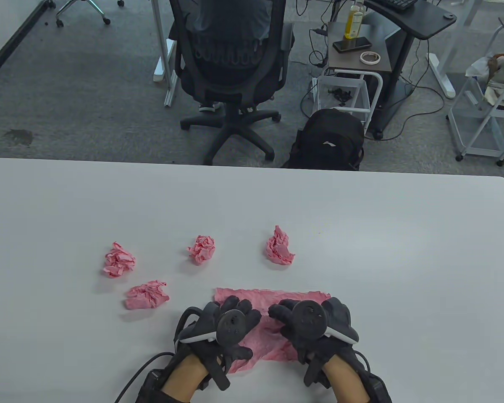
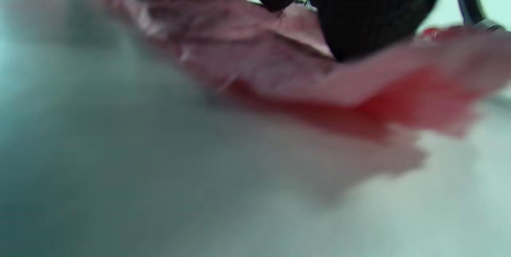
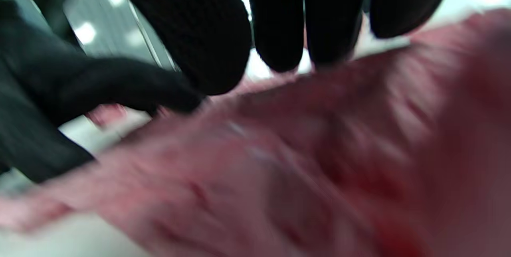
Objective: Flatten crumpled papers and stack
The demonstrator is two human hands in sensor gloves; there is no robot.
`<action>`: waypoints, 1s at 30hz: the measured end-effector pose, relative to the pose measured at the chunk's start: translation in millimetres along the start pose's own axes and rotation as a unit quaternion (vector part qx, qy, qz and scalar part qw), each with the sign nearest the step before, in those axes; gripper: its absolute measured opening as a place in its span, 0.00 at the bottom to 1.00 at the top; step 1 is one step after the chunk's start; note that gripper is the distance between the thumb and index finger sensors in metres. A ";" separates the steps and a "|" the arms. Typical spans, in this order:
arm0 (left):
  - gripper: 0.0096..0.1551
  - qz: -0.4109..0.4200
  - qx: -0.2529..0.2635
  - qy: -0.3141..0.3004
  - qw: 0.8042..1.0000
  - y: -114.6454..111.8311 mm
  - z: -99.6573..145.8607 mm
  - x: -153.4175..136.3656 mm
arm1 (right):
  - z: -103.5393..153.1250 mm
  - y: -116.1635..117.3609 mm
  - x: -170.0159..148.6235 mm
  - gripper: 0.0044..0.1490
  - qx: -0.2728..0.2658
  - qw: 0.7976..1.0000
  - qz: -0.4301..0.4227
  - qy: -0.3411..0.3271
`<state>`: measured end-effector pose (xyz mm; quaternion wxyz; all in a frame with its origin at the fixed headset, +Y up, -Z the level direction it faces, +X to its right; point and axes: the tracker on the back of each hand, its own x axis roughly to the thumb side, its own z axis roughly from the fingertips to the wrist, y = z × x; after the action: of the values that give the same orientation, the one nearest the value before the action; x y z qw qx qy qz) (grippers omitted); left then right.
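On the table (image 1: 361,218), both hands press pink paper (image 1: 273,300).

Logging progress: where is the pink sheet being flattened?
In the table view the pink sheet lies at the table's near edge, under the left hand and right hand.

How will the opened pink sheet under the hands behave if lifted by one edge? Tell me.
The pink sheet will probably droop, since it looks thin and creased all over. It is likely very light and may slide on the smooth table. Its edge already lifts beside the left hand, so it may spring back.
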<state>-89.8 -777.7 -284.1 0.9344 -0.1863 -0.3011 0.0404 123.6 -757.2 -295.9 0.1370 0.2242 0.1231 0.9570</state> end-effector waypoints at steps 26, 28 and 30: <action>0.64 0.049 -0.092 0.049 0.993 -7.5 2.9 -13.7 | 16.9 -0.6 -56.8 0.46 0.075 0.977 -0.093 0.176; 0.65 0.057 -0.113 0.050 0.991 -8.2 5.0 -15.7 | 25.6 -5.4 -80.9 0.47 0.057 0.962 -0.132 0.234; 0.67 0.060 -0.117 0.047 0.990 -8.4 5.4 -16.8 | 31.0 -7.1 -90.9 0.48 0.071 0.955 -0.136 0.252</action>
<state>-107.0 -786.9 -286.2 0.9151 -0.3139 -0.2476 0.0521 217.7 -774.0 -307.1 0.2143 -0.0341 0.2506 0.9435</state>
